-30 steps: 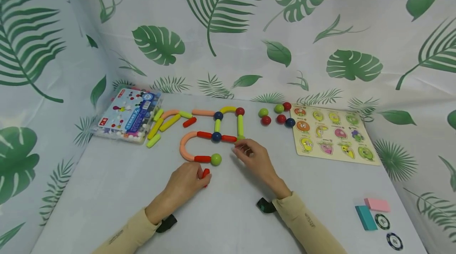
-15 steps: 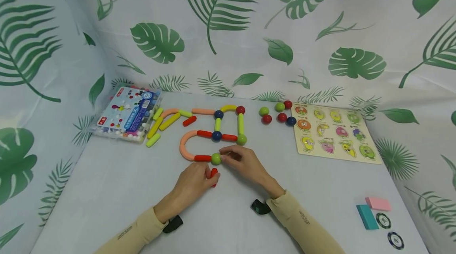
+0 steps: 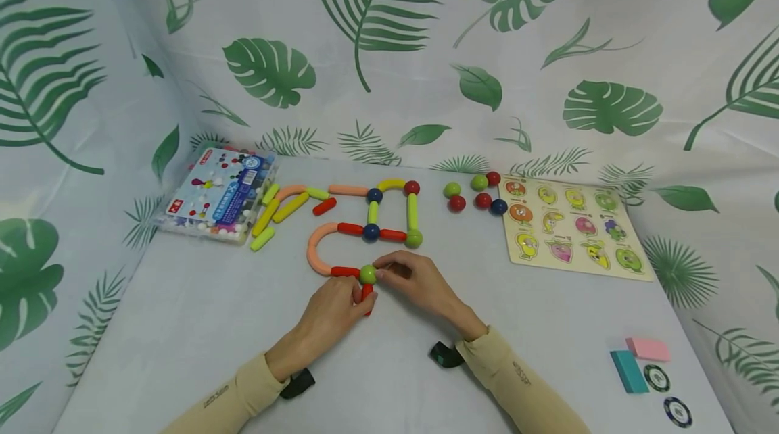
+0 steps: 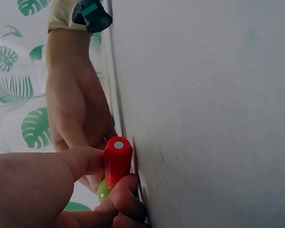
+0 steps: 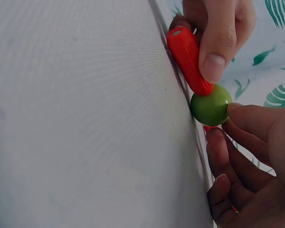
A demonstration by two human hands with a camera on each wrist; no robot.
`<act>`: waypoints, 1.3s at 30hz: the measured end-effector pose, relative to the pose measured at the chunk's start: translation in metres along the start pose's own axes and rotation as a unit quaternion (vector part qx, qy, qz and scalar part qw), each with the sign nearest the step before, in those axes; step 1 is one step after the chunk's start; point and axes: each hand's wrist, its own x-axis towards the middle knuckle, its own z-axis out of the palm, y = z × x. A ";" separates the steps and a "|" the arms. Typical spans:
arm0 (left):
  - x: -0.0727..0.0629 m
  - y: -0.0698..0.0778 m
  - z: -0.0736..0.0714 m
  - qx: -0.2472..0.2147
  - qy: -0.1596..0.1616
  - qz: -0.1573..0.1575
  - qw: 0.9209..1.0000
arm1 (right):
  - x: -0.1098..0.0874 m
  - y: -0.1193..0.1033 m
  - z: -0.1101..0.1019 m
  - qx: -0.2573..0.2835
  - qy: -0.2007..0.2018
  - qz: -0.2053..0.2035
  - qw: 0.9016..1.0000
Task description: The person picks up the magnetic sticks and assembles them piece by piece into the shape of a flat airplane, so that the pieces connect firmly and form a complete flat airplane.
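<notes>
Between thumb and fingers, my left hand (image 3: pixel 325 318) pinches a short red magnetic rod (image 3: pixel 368 293), whose end shows a grey disc in the left wrist view. The rod's far end meets a green ball (image 5: pixel 210 107). My right hand (image 3: pixel 420 286) holds that ball from the right with its thumb and fingertips. Another red rod (image 3: pixel 345 272) joins the ball on its left and leads into a curved orange rod (image 3: pixel 314 249). Farther back, the joined shape continues through a blue ball (image 3: pixel 370 232) to another green ball (image 3: pixel 414 238).
Loose yellow, green and red rods (image 3: pixel 291 208) lie near a clear box (image 3: pixel 216 194) at the back left. Several loose balls (image 3: pixel 456 203) sit beside a fruit sticker board (image 3: pixel 575 228). A teal block (image 3: pixel 629 372), a pink block (image 3: pixel 648 349) and two round chips are at the right.
My right hand has come left and nearer from the far green ball to the near one. My left hand has moved the red rod right and up against that ball.
</notes>
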 end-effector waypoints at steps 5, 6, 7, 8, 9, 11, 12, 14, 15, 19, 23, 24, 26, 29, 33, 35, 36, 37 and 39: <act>0.000 -0.001 0.001 0.004 0.007 0.008 1.000 | 0.000 0.000 0.000 -0.003 0.000 -0.001 1.000; 0.000 -0.002 0.001 0.004 0.008 0.009 1.000 | 0.000 0.000 0.000 -0.003 0.000 -0.001 1.000; 0.000 -0.002 0.001 0.005 0.008 0.010 1.000 | 0.000 0.000 0.000 -0.003 0.000 0.000 1.000; 0.000 -0.002 0.001 0.005 0.008 0.010 1.000 | 0.000 0.000 0.000 -0.002 0.000 0.001 1.000; 0.000 -0.002 0.000 0.005 0.008 0.011 1.000 | 0.000 0.000 0.000 -0.003 0.000 0.001 1.000; 0.000 -0.001 0.000 0.004 0.006 0.010 1.000 | -0.001 0.000 -0.001 -0.004 0.002 0.003 1.000; 0.001 -0.001 0.000 0.003 0.003 0.009 1.000 | -0.001 0.000 -0.001 -0.006 0.005 0.004 1.000; 0.001 0.000 -0.001 -0.001 -0.003 0.004 1.000 | -0.002 0.001 -0.002 -0.011 0.013 0.007 1.000; 0.001 0.000 -0.001 -0.003 -0.007 0.004 1.000 | -0.003 0.002 -0.002 -0.013 0.018 0.009 1.000; 0.000 0.000 -0.004 -0.018 -0.026 -0.011 0.999 | -0.006 0.007 -0.008 -0.014 0.041 0.025 0.999; -0.002 -0.001 -0.008 -0.038 -0.039 -0.035 0.998 | -0.009 0.012 -0.023 -0.009 0.066 0.042 0.997; -0.002 -0.002 -0.009 -0.040 -0.039 -0.038 0.998 | -0.009 0.014 -0.028 -0.009 0.074 0.048 0.996; -0.003 -0.002 -0.011 -0.047 -0.039 -0.041 0.997 | -0.008 0.018 -0.040 -0.009 0.099 0.062 0.993; -0.003 -0.004 -0.012 -0.056 -0.034 -0.037 0.997 | -0.008 0.028 -0.062 -0.013 0.154 0.088 0.984; -0.003 -0.005 -0.013 -0.070 -0.024 -0.030 0.997 | -0.008 0.045 -0.092 -0.021 0.250 0.117 0.961; -0.003 -0.005 -0.014 -0.076 -0.019 -0.026 0.997 | -0.007 0.054 -0.106 -0.028 0.296 0.132 0.946; -0.003 -0.005 -0.014 -0.078 -0.017 -0.023 0.997 | -0.006 0.058 -0.113 -0.032 0.316 0.140 0.938; -0.003 -0.005 -0.014 -0.082 -0.015 -0.023 0.996 | -0.006 0.062 -0.119 -0.039 0.333 0.148 0.930; -0.002 -0.005 -0.015 -0.088 -0.013 -0.021 0.996 | -0.004 0.068 -0.130 -0.051 0.358 0.166 0.917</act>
